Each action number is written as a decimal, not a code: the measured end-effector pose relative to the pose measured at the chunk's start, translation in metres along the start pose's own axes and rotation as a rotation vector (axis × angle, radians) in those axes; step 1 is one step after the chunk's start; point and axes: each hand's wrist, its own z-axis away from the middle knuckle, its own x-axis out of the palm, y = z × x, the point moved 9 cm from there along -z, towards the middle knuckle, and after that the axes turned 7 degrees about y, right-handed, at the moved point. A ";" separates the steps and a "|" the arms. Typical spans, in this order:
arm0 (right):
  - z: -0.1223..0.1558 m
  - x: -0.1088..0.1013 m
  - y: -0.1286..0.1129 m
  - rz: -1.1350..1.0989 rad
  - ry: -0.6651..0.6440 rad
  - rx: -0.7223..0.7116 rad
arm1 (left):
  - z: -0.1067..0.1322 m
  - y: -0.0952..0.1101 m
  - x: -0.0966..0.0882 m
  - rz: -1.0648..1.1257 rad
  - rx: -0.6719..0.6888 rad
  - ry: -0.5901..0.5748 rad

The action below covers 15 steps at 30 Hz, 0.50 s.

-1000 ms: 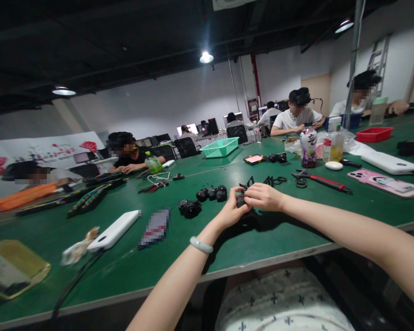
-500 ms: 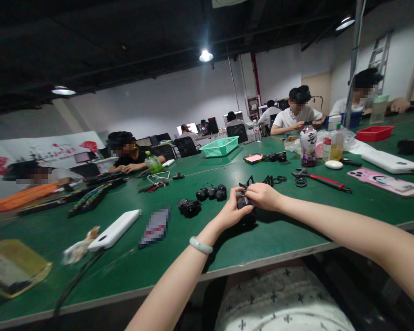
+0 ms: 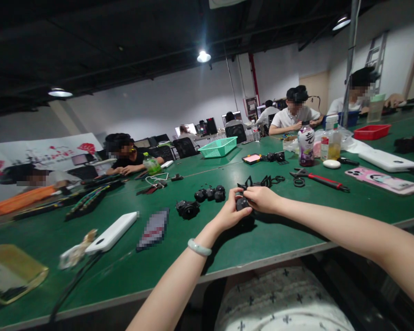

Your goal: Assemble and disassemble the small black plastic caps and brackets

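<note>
My left hand (image 3: 230, 212) and my right hand (image 3: 262, 199) meet just above the green table (image 3: 200, 257), both closed on one small black part (image 3: 242, 204). The left thumb lies over the part; a pale bangle circles that wrist. Just beyond my hands lie a row of small black cylindrical parts (image 3: 210, 194), a larger black round part (image 3: 187, 209) and some black rings and clips (image 3: 262, 181).
Red-handled pliers (image 3: 319, 179), a pink phone (image 3: 383, 181), bottles (image 3: 306, 146) and a white power bank (image 3: 386, 160) lie to the right. A white phone (image 3: 112, 233) and a yellow bottle (image 3: 10, 272) lie to the left. A green basket (image 3: 220, 147) stands farther back. Other people sit along the table.
My hands have turned the black part between them and lowered it slightly toward the table; the view has shifted a little. Nothing else on the table has moved.
</note>
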 end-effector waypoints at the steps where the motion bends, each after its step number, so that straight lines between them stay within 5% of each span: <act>1: 0.000 0.000 0.000 0.003 -0.009 0.010 | 0.000 0.000 0.000 -0.004 -0.001 0.000; 15: 0.006 0.012 0.013 -0.247 -0.066 0.255 | 0.002 0.005 0.003 -0.119 0.041 -0.032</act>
